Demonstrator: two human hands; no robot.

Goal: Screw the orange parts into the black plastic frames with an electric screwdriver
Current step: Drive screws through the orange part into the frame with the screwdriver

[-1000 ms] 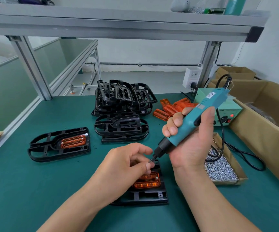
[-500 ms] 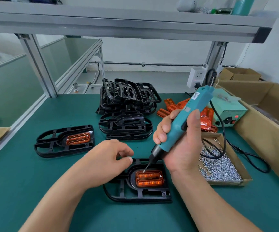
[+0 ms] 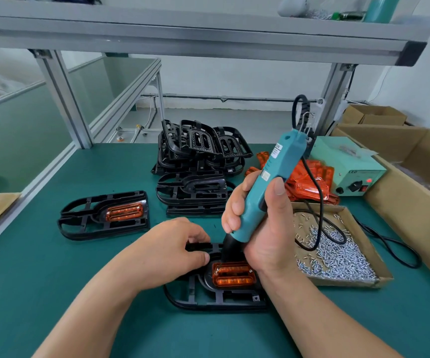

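A black plastic frame [image 3: 208, 301] lies in front of me on the green mat with an orange part [image 3: 234, 276] seated in it. My right hand [image 3: 265, 228] grips a teal electric screwdriver [image 3: 268, 182], held nearly upright, its bit down at the orange part's upper left corner. My left hand [image 3: 167, 251] rests on the frame's left side, thumb and fingers pressing it down. A second frame [image 3: 79, 223] with an orange part [image 3: 124, 211] fitted lies to the left.
A pile of black frames [image 3: 198, 166] stands behind, loose orange parts [image 3: 312, 184] to its right. A cardboard tray of screws [image 3: 337, 249] sits at right, with the screwdriver's teal power box [image 3: 350, 166] behind. Cardboard boxes [image 3: 415, 177] line the right edge.
The screwdriver has tipped more upright and its bit has come down onto the orange part's corner. My left hand has let go of the bit tip and settled on the frame.
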